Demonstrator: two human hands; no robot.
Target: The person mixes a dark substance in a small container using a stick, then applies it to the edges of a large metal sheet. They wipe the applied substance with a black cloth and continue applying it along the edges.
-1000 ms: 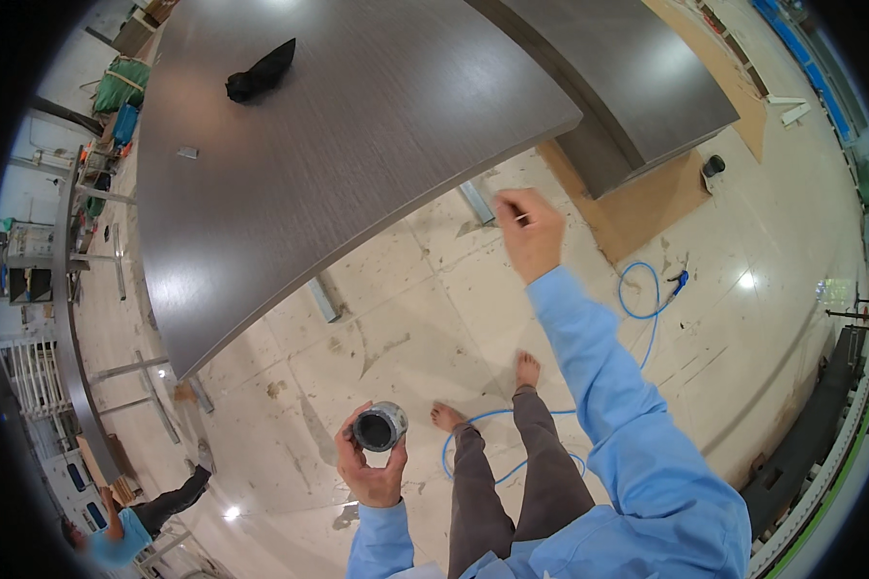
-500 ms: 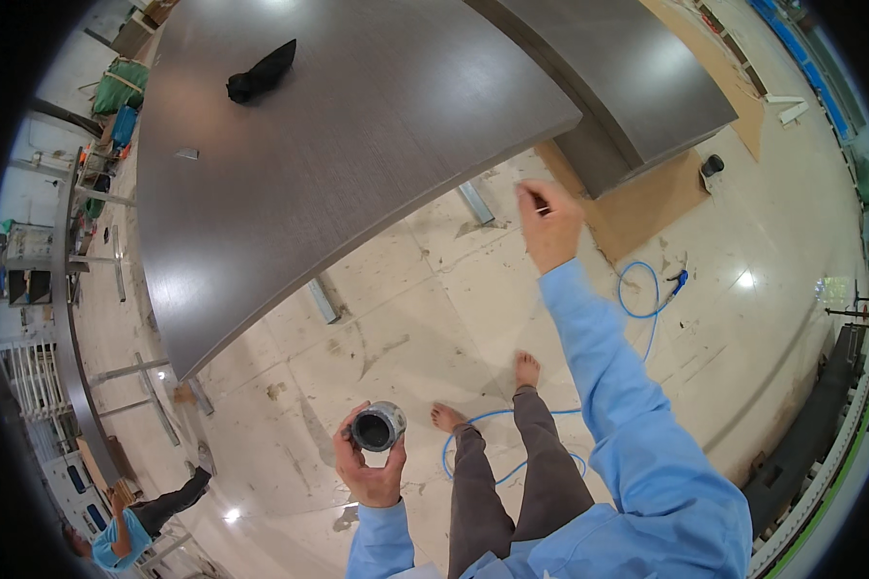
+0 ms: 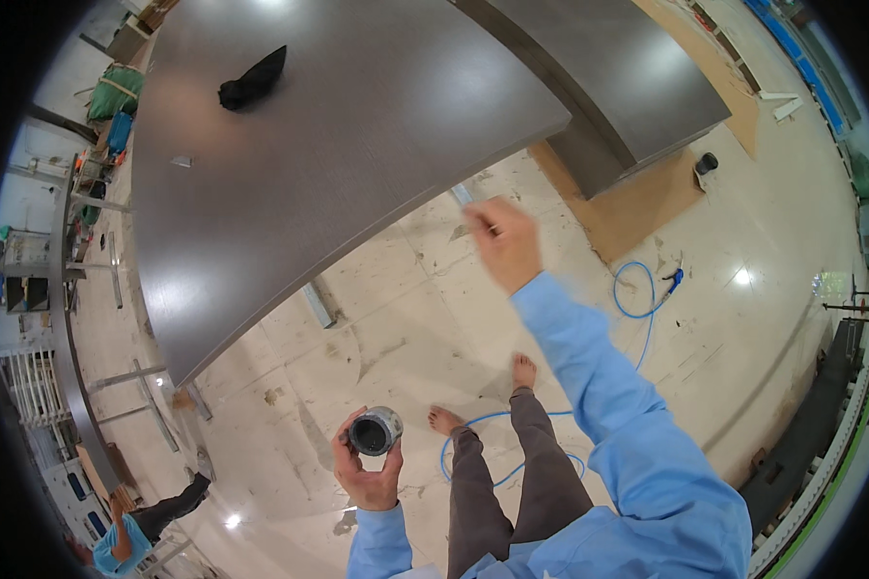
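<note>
Seen from the head camera, the left hand (image 3: pixel 365 471) is held low in front of the body, its grip wrapped around a short round silver canister (image 3: pixel 375 430) with a dark open mouth facing up; the fingers curl around the sides and the thumb rests on the left of it. The canister hangs over the pale floor (image 3: pixel 396 318), just left of the person's bare feet (image 3: pixel 483 396).

Further up, the right hand (image 3: pixel 504 241) is stretched out on a light blue sleeve (image 3: pixel 599 386), near the edge of a large dark grey desk (image 3: pixel 338 145). It is blurred; the grip looks closed, with something thin and dark showing at the fingertips, but what it is cannot be told.

On the far part of the desk lies a black cloth bundle (image 3: pixel 252 79). A blue hose (image 3: pixel 637 294) loops over the floor to the right and runs back behind the feet. Another person in a blue top (image 3: pixel 126 540) crouches at the lower left.
</note>
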